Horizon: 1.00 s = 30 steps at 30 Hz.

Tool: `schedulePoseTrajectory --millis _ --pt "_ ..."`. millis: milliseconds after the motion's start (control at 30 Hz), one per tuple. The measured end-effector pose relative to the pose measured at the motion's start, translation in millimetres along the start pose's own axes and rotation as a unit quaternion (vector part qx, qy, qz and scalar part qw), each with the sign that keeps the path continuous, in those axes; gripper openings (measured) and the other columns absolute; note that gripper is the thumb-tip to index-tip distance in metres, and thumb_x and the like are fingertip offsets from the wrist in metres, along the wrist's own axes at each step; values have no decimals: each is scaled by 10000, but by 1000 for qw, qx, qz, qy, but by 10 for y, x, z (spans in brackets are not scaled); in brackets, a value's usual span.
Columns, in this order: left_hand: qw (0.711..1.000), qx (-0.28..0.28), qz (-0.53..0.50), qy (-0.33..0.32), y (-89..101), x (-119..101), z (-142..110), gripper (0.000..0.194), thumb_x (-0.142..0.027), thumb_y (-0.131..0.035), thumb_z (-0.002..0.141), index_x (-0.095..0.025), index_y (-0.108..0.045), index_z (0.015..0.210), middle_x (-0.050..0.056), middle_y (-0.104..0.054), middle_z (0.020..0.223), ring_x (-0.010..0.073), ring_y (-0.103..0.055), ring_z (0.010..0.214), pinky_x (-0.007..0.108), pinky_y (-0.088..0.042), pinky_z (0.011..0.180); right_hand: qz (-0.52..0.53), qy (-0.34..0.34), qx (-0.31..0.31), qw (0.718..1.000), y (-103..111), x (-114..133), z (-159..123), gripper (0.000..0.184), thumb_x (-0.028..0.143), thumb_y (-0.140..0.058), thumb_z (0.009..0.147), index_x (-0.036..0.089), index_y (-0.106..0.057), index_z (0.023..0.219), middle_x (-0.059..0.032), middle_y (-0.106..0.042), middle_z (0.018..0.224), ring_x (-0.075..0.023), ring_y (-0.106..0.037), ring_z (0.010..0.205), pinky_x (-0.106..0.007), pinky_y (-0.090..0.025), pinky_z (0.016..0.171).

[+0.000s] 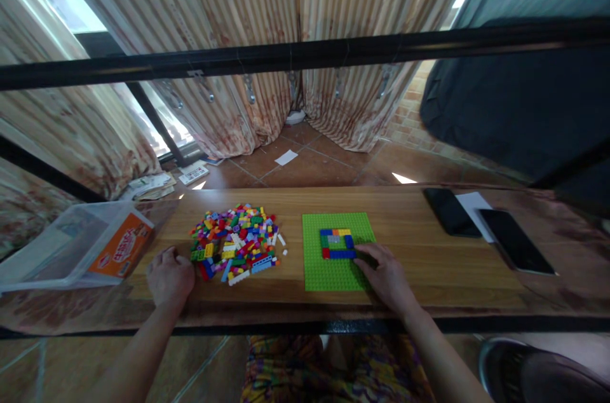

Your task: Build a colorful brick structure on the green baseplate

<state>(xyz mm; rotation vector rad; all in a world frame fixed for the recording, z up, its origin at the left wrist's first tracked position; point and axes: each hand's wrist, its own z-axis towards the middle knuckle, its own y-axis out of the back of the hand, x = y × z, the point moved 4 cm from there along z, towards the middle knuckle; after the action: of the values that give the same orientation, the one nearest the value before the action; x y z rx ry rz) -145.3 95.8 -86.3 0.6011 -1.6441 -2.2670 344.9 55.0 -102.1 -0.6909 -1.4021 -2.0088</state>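
Note:
My right hand (388, 276) reaches over the right side of a green studded baseplate (338, 277). Its thumb and forefinger close around the lower right end of a blue toy brick (340, 255). That brick belongs to a small rectangle of bricks, with a red brick (326, 253) at its lower left corner, yellow and orange ones along the top, and a grey piece (334, 239) inside. Curled on the tabletop, my left hand (171, 276) lies at the left edge of a mixed pile of colourful bricks (238, 238); the inside of its grip is hidden.
An open clear plastic box (76, 244) with an orange label stands at the far left. Two dark phones (452, 212) and a white paper (476, 215) lie at the right of the wooden table (295, 199). A black rail (267, 56) crosses beyond it, before curtains.

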Motion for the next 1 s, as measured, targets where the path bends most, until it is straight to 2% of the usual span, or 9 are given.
schedulePoseTrajectory --millis 267,467,567,633,700,767,833,933,1000 --pt "999 -31 -13 -20 -24 20 -26 457 -212 -329 865 -20 -595 1183 224 -604 1223 317 -515 1205 447 -360 1059 -28 43 22 998 -65 -8 -5 253 382 -570 846 273 -703 1032 -65 -686 1001 -244 -625 943 -428 -519 822" --pt "999 -44 -6 -17 -40 15 -50 442 -180 -348 861 -14 -602 1182 223 -614 1212 309 -529 1185 439 -375 1046 -52 62 34 996 -76 -95 5 263 455 -532 869 263 -690 954 -74 -686 981 -272 -618 939 -477 -487 880" --pt "999 -47 -11 -11 -66 32 -55 435 -175 -359 861 -24 -607 1185 216 -614 1220 306 -524 1197 439 -376 1047 -49 54 32 997 -38 -13 12 284 491 -530 867 259 -675 944 -81 -685 988 -273 -623 940 -468 -490 874" --pt "998 -52 -15 -11 -83 41 -61 431 -175 -365 863 -29 -607 1189 216 -610 1228 305 -522 1200 440 -380 1044 -41 46 32 998 -80 140 36 299 505 -531 866 256 -672 952 -84 -682 1002 -263 -627 931 -447 -497 858" --pt "998 -57 -16 -12 -96 46 -67 426 -173 -368 865 -29 -611 1184 218 -609 1227 303 -527 1191 439 -383 1043 -18 55 47 997 -225 374 82 302 495 -530 873 249 -674 973 -89 -678 1034 -249 -628 942 -420 -499 852" --pt "998 -64 -18 -14 -104 47 -72 419 -171 -372 866 -33 -616 1177 211 -613 1224 301 -536 1179 436 -386 1041 12 78 66 995 -452 643 148 292 468 -521 885 239 -678 976 -87 -681 1032 -245 -620 989 -416 -474 903" --pt "997 -69 -19 -13 -107 47 -78 415 -171 -376 865 -42 -619 1175 197 -619 1219 299 -543 1173 431 -394 1034 36 91 107 989 -726 877 215 282 439 -506 896 228 -684 958 -78 -688 975 -231 -628 938 -391 -483 861" --pt "997 -73 -19 -10 -106 46 -89 413 -169 -379 864 -45 -617 1178 189 -626 1210 297 -547 1169 430 -405 1022 48 91 141 985 -1052 1088 304 270 391 -500 898 208 -683 975 -76 -692 962 -216 -632 904 -360 -481 829" --pt "997 -76 -22 -8 -104 45 -96 410 -170 -383 862 -48 -618 1175 193 -626 1206 297 -547 1166 436 -411 1014 36 92 147 984 -1173 1161 361 275 381 -493 898 199 -683 977 -76 -697 939 -210 -634 872 -346 -479 804"
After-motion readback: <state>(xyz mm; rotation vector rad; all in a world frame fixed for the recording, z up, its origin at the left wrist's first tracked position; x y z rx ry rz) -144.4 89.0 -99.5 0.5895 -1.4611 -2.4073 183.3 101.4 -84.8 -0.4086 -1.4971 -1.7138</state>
